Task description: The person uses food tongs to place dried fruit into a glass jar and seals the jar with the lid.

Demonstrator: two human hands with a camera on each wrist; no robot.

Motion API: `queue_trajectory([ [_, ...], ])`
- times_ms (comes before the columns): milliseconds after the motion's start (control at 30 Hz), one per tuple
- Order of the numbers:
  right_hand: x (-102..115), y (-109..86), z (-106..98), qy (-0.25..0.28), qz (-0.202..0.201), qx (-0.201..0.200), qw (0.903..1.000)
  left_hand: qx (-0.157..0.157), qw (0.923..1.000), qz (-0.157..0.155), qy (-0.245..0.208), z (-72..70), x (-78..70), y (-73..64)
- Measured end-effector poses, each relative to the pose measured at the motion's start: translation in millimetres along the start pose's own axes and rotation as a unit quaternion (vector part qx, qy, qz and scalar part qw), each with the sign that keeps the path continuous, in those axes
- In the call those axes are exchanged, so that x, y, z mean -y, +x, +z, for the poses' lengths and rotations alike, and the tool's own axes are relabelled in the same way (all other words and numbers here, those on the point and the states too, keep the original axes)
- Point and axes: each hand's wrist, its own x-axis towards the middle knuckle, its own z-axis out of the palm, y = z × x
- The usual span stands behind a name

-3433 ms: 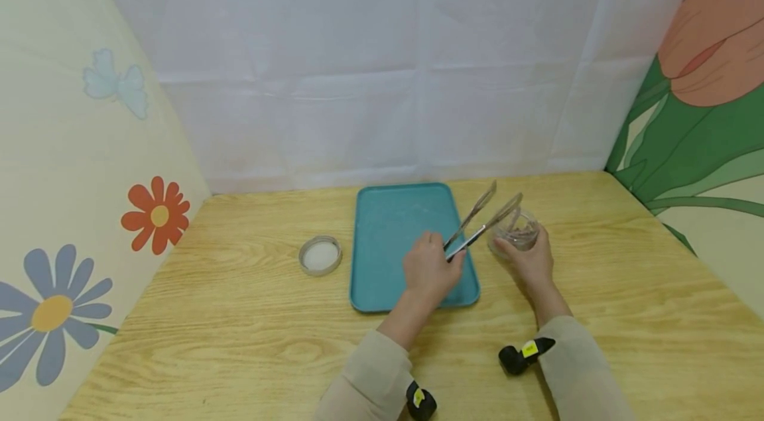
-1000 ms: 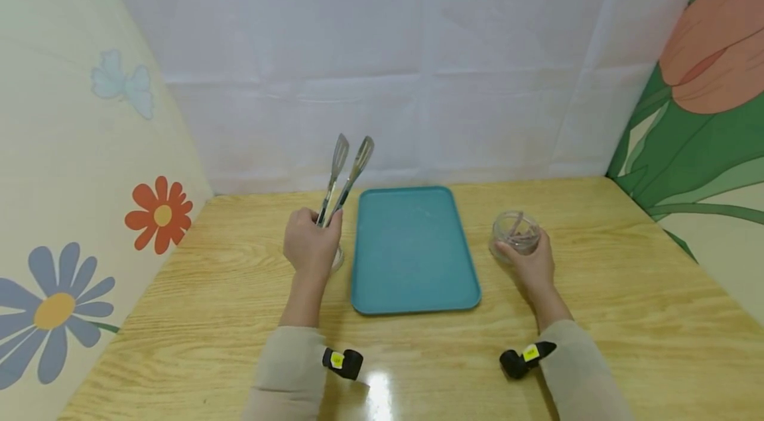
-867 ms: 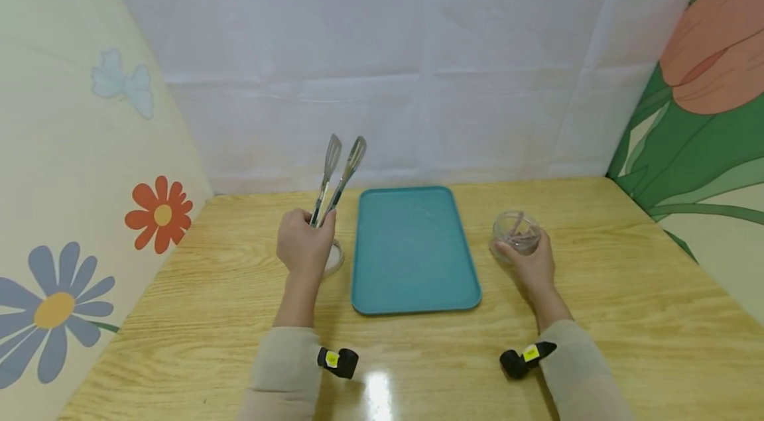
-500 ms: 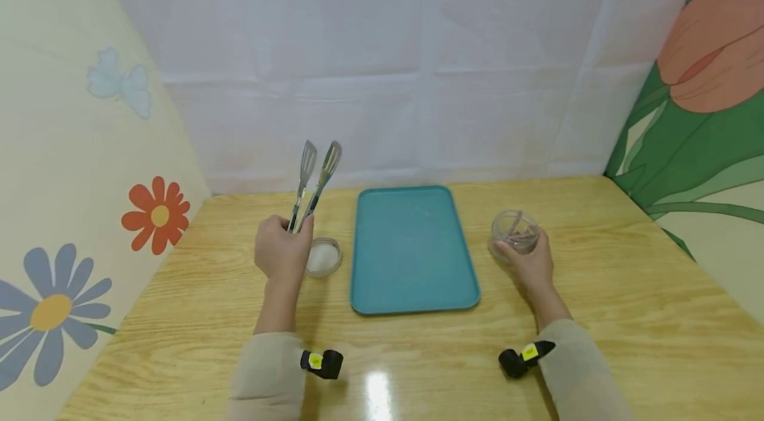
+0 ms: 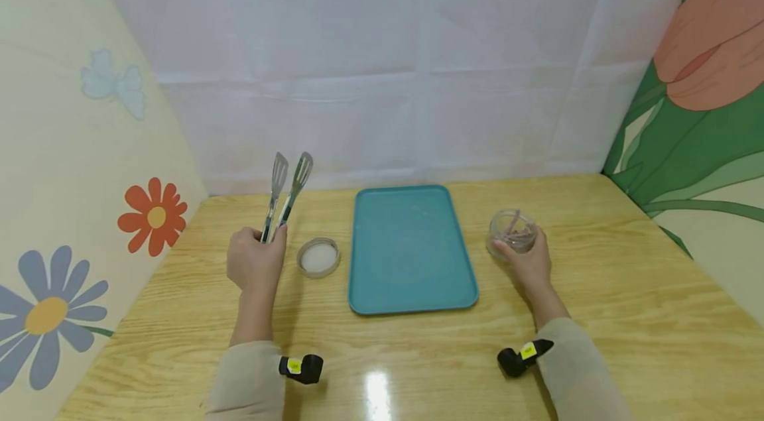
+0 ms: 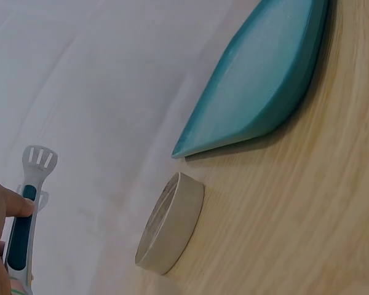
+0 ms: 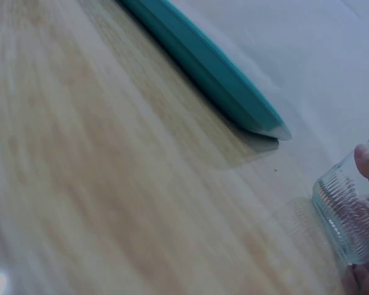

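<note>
tongs (image 5: 285,190) upright, gripped by left hand (image 5: 255,262) left of lid (image 5: 319,256); right hand (image 5: 525,262) holds jar (image 5: 510,233).

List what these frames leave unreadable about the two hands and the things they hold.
- Jar contents: thin pieces, too small in the head view, blurred through ribbed glass in the right wrist view.
- Right hand: cut off by the right wrist view's edge; only fingertips show.
- Left hand grip on the tongs: left wrist view's edge cuts both.
- Lid: inside too small.
</note>
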Motion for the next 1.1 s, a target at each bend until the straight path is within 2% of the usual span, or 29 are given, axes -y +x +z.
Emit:
queue_trajectory([
  [267,-0.8,-0.6,-0.8,0.008,0.002,0.003,1.0000,0.026,0.9984,-0.039,0.032,-8.1,15.4,5.2],
  [500,0.0,-2.4,-2.0,0.016,0.006,0.006,0.9998,0.059,0.9954,-0.046,0.059,-10.3,29.0,5.6],
  [1100,2.4,-3.4,-1.5,0.015,0.004,0.014,0.9998,0.103,0.9876,-0.054,0.106,-7.8,46.9,5.6],
])
